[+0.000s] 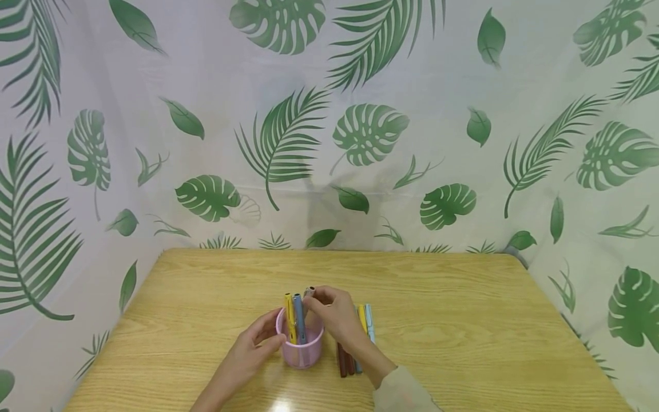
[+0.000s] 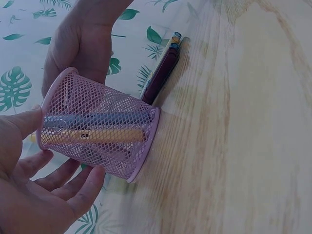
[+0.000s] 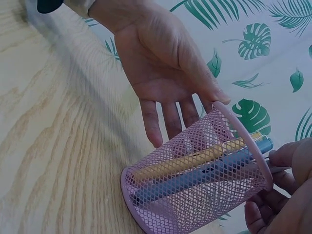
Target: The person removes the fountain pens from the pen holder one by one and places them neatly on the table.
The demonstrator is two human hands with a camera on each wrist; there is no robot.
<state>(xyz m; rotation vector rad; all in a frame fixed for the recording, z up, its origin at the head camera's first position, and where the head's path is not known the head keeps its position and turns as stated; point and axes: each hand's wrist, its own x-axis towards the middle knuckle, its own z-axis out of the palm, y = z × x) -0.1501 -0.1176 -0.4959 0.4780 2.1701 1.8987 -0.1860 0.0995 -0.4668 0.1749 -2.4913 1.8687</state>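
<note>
A pink mesh pen cup [image 1: 302, 359] stands upright on the table, with a yellow pen [image 1: 290, 317] and a blue pen [image 1: 298, 320] leaning inside it. My left hand [image 1: 252, 350] holds the cup from the left, thumb at the rim and fingers about the mesh wall. At the right side of the rim, my right hand [image 1: 337, 320] pinches the upper end of a grey pen [image 1: 310, 292]. In the right wrist view the grey pen's lower part shows faintly through the mesh beside the blue pen [image 3: 204, 174].
To the right of the cup lies a row of pens: dark red ones [image 1: 342, 361], a yellow one [image 1: 362, 316] and a light blue one [image 1: 370, 323], partly hidden by my right forearm. The wood-grain table [image 1: 463, 320] meets a leaf-patterned cloth backdrop [image 1: 443, 154] behind and at the sides.
</note>
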